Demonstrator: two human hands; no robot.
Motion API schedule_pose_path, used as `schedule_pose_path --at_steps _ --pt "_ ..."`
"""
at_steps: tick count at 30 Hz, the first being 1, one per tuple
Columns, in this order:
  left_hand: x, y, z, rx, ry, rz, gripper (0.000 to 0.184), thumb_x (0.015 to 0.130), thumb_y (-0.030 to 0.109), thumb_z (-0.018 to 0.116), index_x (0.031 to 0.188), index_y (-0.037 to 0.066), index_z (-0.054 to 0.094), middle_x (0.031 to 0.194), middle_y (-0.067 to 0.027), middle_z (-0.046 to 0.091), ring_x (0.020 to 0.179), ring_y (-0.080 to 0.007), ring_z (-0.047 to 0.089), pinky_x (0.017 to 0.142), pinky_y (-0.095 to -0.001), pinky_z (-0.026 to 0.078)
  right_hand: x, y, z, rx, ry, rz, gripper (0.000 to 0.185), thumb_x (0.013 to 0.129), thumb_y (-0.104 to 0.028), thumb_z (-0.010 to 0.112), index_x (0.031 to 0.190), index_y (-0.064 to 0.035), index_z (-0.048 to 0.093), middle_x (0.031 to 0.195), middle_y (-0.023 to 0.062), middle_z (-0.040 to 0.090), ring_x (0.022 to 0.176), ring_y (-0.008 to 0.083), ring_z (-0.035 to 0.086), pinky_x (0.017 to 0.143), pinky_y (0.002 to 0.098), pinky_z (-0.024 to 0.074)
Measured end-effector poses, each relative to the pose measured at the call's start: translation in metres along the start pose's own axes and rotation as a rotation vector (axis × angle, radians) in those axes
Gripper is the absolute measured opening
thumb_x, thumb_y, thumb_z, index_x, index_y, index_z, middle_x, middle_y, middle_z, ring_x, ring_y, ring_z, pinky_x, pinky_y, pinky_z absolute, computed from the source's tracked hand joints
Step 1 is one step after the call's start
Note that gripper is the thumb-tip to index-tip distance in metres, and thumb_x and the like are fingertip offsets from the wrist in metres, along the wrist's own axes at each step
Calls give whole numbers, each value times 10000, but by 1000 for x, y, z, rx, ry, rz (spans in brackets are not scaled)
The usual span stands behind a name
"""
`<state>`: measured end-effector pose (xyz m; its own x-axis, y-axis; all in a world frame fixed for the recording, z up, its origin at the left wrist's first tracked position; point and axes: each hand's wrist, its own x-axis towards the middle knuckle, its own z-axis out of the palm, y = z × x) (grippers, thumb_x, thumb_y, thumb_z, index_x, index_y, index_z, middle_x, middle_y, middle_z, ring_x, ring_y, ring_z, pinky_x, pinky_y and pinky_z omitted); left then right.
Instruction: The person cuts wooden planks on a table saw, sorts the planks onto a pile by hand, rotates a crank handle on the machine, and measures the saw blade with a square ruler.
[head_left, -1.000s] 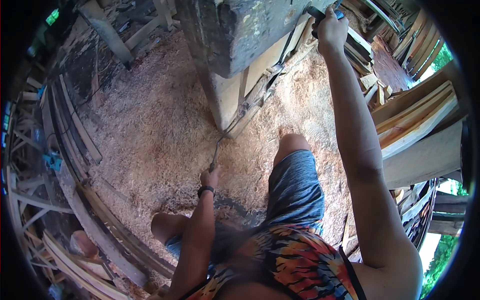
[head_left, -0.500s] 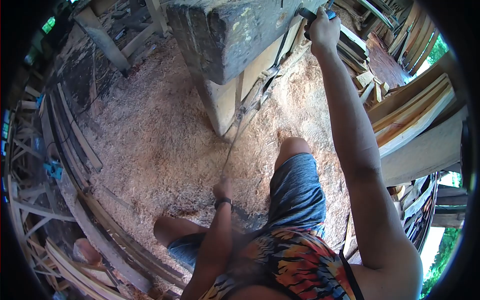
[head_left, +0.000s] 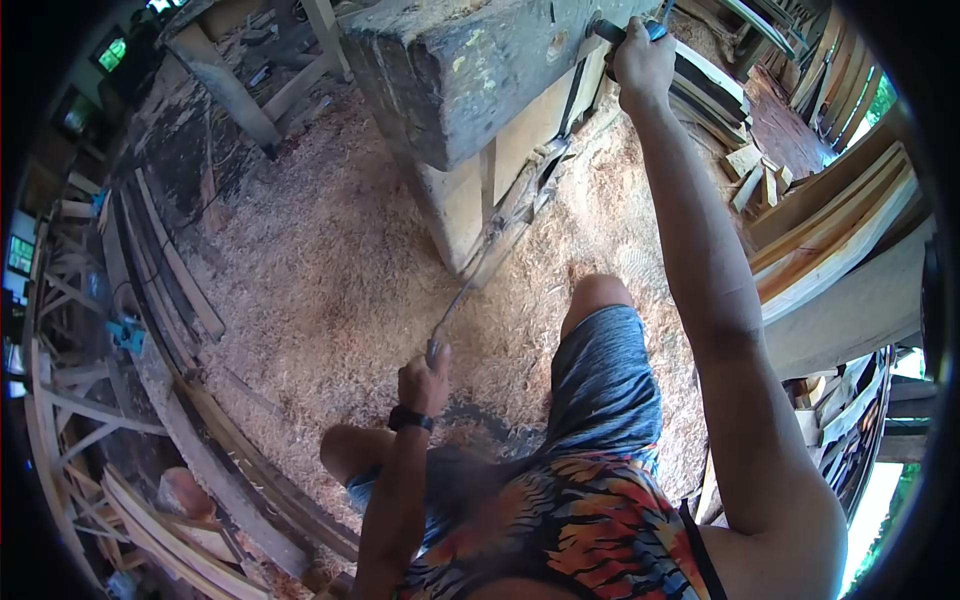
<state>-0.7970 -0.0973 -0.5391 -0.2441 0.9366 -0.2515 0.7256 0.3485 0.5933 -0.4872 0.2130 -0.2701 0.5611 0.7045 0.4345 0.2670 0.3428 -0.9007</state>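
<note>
My left hand (head_left: 425,386) is closed around the near end of a thin dark cord (head_left: 462,292). A short thicker dark piece shows just above my fingers. From there the cord runs up to the lower corner of a heavy wooden workbench (head_left: 490,95). My right arm is stretched far forward, and my right hand (head_left: 645,62) grips a dark handle (head_left: 607,31) with a blue part by the bench's far side. My fingers and the bench hide most of it, so its kind cannot be made out.
Wood shavings (head_left: 310,270) cover the floor around my bent knees. Long planks (head_left: 235,450) lie along the left, and a wooden trestle leg (head_left: 225,90) stands at the back left. Stacked boards (head_left: 840,235) rise close beside my right arm. Offcuts (head_left: 755,175) lie beyond the bench.
My left hand has moved slightly left, and more of the cord's thicker end shows. My right hand keeps its grip by the bench. The whole view has shifted slightly.
</note>
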Motion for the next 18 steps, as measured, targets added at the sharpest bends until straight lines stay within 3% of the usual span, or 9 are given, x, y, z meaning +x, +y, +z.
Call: schedule_pose_path --at_steps 5,8,10,12,14,15,16,18 --pt "-11 -2 27 116 66 -11 596 919 554 557 773 -12 672 776 -267 670 792 -461 660 715 -529 517 -8 -7 0 -34 26 26 306 980 -273 561 1021 6 442 748 112 592 593 175 620 500 317 508" --pt "-12 -5 33 167 43 -41 569 920 544 554 816 -2 673 814 -261 679 823 -451 663 736 -532 516 6 15 -3 156 -68 -18 305 984 -290 557 1000 -9 441 798 121 597 559 166 591 491 308 495" --pt "-10 -5 29 204 28 -53 550 921 534 552 843 3 674 843 -257 684 842 -445 665 746 -529 517 3 18 -6 240 -134 -13 369 979 -383 560 1007 -37 433 851 112 590 608 145 566 509 287 472" --pt "-3 -7 16 239 12 -59 535 921 525 550 865 7 673 870 -255 688 858 -442 665 754 -524 519 -29 19 -21 220 -348 4 557 947 -490 575 1198 -9 447 888 107 574 679 148 571 561 292 471" --pt "12 -26 14 272 13 -21 500 919 507 552 863 23 665 861 -248 687 844 -436 666 740 -513 520 -88 45 -29 111 -494 -8 821 912 -565 589 1435 10 323 912 91 557 746 152 560 621 296 464" --pt "18 -31 10 298 15 -9 492 918 505 553 864 29 663 857 -244 687 840 -435 665 739 -513 520 -121 73 -30 122 -564 -5 955 876 -587 632 1479 46 247 999 196 599 834 238 596 750 380 527" --pt "24 -36 7 324 17 0 484 917 503 554 865 34 660 853 -241 687 836 -434 664 737 -512 519 -149 97 -35 12 -781 205 1024 872 -595 638 1525 31 160 1083 226 590 918 287 591 832 414 515" --pt "35 -50 9 303 35 21 463 912 494 579 886 36 642 835 -234 682 818 -434 660 725 -515 515 -197 131 -27 -330 -1157 564 865 860 -592 659 1383 67 455 1041 208 635 901 302 642 845 406 540"
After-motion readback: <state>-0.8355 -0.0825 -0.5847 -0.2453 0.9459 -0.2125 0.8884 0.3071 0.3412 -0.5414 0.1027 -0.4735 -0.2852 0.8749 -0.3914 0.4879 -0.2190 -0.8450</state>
